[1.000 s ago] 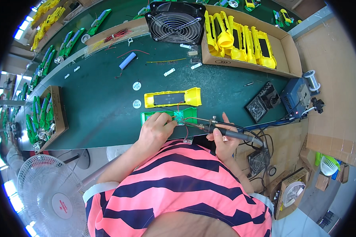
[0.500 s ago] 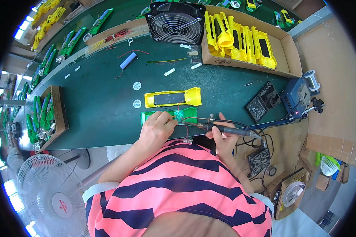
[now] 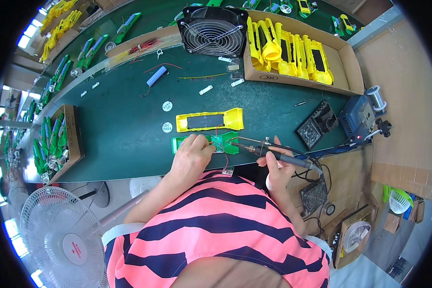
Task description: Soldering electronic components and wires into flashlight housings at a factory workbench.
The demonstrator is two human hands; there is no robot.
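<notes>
A green circuit board point(image 3: 215, 142) lay near the front edge of our green workbench point(image 3: 125, 129), just below a yellow plastic housing point(image 3: 209, 120). Our left hand point(image 3: 191, 156) pressed down on the board, fingers curled over it. Our right hand point(image 3: 276, 163) pinched a soldering iron point(image 3: 269, 151), its tip at the board. A soldering station point(image 3: 357, 120) stood to the right.

This is an electronics assembly workshop. A long green bench point(image 3: 115, 129) carries a cardboard box point(image 3: 343, 72) of yellow plastic housings at its far right corner, a black extraction fan point(image 3: 212, 30) at its far edge and a blue soldering station point(image 3: 357, 117) at its right end. Trays of green parts point(image 3: 53, 144) line the left end, beside further benches.
</notes>
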